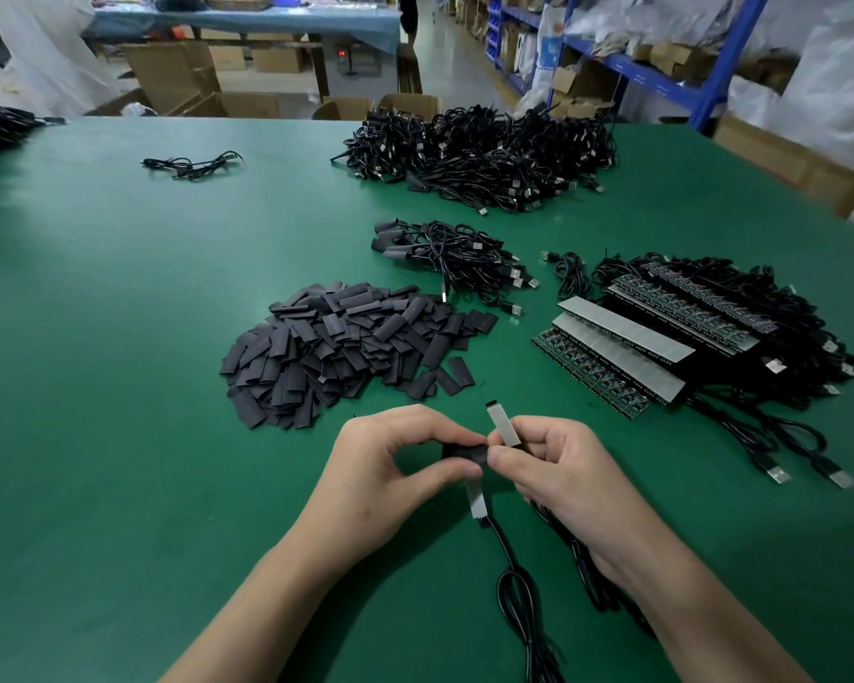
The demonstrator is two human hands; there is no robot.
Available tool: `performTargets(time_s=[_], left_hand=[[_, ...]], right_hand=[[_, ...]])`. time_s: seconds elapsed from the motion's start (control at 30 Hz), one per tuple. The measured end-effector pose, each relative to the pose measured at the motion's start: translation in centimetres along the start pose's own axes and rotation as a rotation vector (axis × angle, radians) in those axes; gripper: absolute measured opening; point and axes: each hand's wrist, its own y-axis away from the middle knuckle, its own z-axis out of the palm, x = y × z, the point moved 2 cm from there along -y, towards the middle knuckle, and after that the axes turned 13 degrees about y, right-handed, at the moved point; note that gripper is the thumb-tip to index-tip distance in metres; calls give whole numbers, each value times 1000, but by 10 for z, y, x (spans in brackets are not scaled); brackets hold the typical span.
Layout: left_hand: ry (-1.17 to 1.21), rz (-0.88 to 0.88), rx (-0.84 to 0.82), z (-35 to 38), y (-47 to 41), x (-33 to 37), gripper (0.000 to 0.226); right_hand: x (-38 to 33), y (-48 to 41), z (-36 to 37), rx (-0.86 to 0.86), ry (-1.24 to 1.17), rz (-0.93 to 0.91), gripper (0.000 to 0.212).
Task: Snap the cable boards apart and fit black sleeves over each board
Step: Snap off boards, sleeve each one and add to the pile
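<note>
Hands come first in the count: two, both bare, meeting at the near middle of the green table (119, 337). The left hand (390, 465) pinches one black sleeve (464, 453) between thumb and forefinger. The right hand (563, 475) curls its fingers round the upper board (503, 426), thumb tip touching the sleeve's end. Boards in hand are two: the upper board stands up out of the right fingers, and the lower board (477, 497) sticks out beneath the sleeve. Two wires trail toward the viewer, the middle cable (509, 559) from the lower board and the right cable (583, 559) from under the right palm.

Beyond the hands lie four heaps. A loose sleeve pile (346, 342) is just ahead, a small bundle of sleeved cables (444, 253) sits behind it, and a large cable heap (479, 150) is at the far edge. To the right, a stack of unsnapped board strips (661, 332) rests on tangled wires, the strips overlapping too much to count. One stray cable (193, 165) lies far left, well apart. Cardboard boxes (178, 76) and blue shelving (637, 71) stand past the table.

Both held boards are narrow pale-grey slips with a dark connector at one end. The sleeve is a short, matte black tube, and the fingertips hide how far the lower board sits inside it.
</note>
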Motion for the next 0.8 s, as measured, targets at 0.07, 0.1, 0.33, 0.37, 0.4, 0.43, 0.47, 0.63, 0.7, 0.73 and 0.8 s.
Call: performTargets(time_s=[0.07, 0.1, 0.33, 0.37, 0.4, 0.43, 0.47, 0.63, 0.7, 0.73, 0.8], left_hand=[[-33, 15, -22, 0, 0, 1, 17], [-43, 21, -30, 0, 0, 1, 16], [-86, 43, -32, 3, 1, 3, 14], [-88, 45, -30, 3, 1, 3, 14], [-91, 46, -27, 3, 1, 3, 14], [-94, 45, -25, 3, 1, 3, 14], [-97, 45, -24, 2, 1, 3, 14], [-108, 51, -16, 1, 1, 2, 12], [-113, 50, -13, 1, 0, 1, 11], [-114, 48, -12, 1, 0, 1, 11], [-114, 48, -12, 1, 0, 1, 10]], right_hand=[[-1, -1, 0, 22, 59, -9, 8], [1, -1, -1, 29, 97, -12, 18], [4, -2, -2, 43, 131, -8, 37], [5, -2, -2, 39, 126, -6, 37], [5, -2, -1, 37, 122, -1, 37], [3, -2, -1, 35, 122, -4, 37], [3, -1, -1, 32, 122, -6, 36], [1, -1, -1, 28, 137, -8, 32], [0, 0, -1, 29, 146, -9, 31], [1, 0, -1, 31, 149, -8, 30], [0, 0, -2, 36, 158, -8, 26]])
